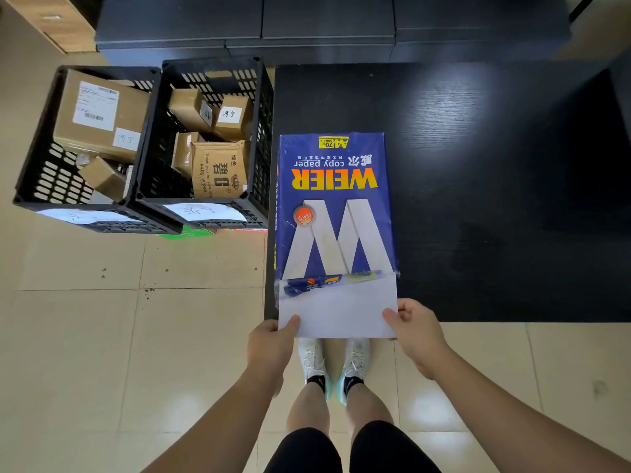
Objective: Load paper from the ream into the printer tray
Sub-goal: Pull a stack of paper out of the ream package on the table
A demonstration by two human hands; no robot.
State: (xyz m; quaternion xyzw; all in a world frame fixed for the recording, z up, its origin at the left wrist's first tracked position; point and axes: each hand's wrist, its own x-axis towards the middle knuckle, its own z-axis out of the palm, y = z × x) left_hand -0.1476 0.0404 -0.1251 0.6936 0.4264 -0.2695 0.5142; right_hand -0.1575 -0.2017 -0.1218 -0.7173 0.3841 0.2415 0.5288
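A blue ream of copy paper [336,206] lies on a black table [495,199], its torn-open end toward me. White sheets [338,312] stick out of that end, past the table's front edge. My left hand [271,343] pinches the sheets' near left corner. My right hand [415,331] grips their near right corner. No printer tray can be made out with certainty.
Two black plastic crates [150,186] holding several cardboard boxes stand left of the table. Dark cabinets or machines [327,32] run along the back. A wooden unit [51,22] is at the top left. Beige tiled floor [136,336] lies under me.
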